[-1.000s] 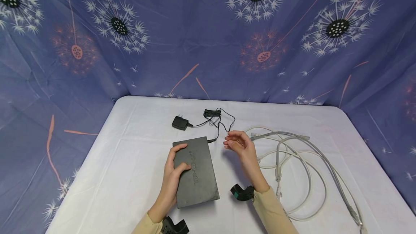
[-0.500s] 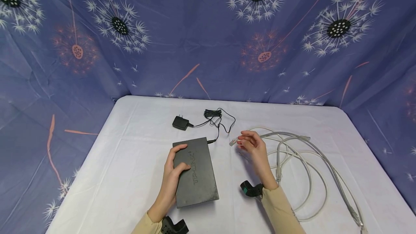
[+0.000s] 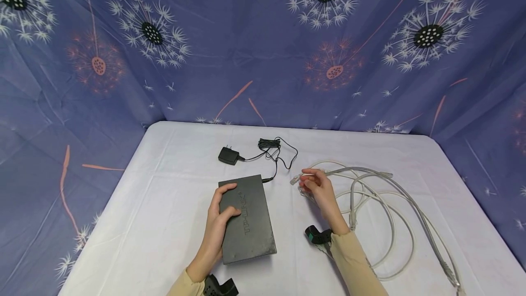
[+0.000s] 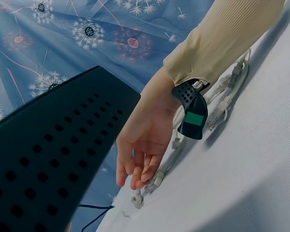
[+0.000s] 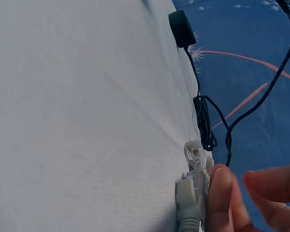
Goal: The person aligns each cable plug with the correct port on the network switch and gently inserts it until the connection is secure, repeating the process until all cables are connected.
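You seem to be picking out a cable plug (image 3: pixel 295 179); the next move likely calls for pinching just one. Your left hand (image 3: pixel 215 223) grips the black box (image 3: pixel 248 223) over the desk (image 3: pixel 176 159). Your right hand (image 3: pixel 322 195), fingers loosely parted beside the plug, appears to hold nothing; it sits farther from the black box than a second ago.

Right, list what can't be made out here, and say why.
Some fingers of the left hand: head view, hidden under the box.
Part of the box: left wrist view, cut off at left and bottom.
Part of a pale cable: head view, hidden by the right sleeve.
Whether the right hand holds a plug: right wrist view, fingers hide any contact.
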### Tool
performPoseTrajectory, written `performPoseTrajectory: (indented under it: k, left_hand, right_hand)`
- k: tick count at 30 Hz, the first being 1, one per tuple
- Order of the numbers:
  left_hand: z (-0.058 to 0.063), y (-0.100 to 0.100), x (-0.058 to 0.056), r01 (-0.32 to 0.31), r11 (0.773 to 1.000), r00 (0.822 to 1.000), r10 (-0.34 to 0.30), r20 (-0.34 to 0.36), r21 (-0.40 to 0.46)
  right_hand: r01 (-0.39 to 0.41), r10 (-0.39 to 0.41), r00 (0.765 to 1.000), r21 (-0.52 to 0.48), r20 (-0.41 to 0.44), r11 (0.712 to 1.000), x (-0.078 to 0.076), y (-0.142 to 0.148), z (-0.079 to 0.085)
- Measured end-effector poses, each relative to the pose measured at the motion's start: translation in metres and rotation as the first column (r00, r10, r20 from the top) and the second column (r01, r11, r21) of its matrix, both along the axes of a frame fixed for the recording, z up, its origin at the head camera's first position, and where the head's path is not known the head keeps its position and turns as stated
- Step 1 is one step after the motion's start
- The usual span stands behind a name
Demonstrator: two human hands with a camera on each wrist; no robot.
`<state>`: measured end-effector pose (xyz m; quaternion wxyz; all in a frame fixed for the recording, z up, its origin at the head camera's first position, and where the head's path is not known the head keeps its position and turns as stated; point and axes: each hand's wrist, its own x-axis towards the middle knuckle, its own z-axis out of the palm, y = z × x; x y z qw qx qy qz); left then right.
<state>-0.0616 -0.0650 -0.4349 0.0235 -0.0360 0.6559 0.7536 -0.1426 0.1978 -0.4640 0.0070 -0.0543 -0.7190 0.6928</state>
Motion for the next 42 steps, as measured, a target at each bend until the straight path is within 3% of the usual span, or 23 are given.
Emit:
performPoseTrajectory:
  k: [9, 23, 34, 38, 42]
  left_hand:
    - [-0.001, 0.0, 0.001, 0.003, 1.0, 1.0, -0.003, 0.0, 0.0]
    - [-0.004, 0.001, 0.001, 0.007, 1.0, 1.0, -0.007, 0.005, 0.015]
    - [-0.005, 0.002, 0.002, 0.012, 1.0, 1.0, -0.012, 0.015, 0.02]
    - [-0.005, 0.003, 0.002, 0.008, 1.0, 1.0, -0.008, 0.015, 0.01]
    - [-0.005, 0.003, 0.002, 0.007, 1.0, 1.0, -0.007, 0.01, 0.009]
  right_hand:
    - [-0.068, 0.052, 0.993, 0.15, 0.108, 0.986, -0.009, 0.001, 0.0]
    - [-0.122, 0.091, 0.986, 0.246, 0.137, 0.962, -0.019, -0.001, 0.002]
    - [-0.122, 0.079, 0.989, 0.398, 0.123, 0.909, -0.022, -0.003, 0.002]
    - [-0.079, 0.052, 0.995, 0.373, 0.082, 0.925, -0.02, -0.001, -0.003]
    - [-0.069, 0.048, 0.996, 0.278, 0.08, 0.958, -0.017, 0.003, -0.006]
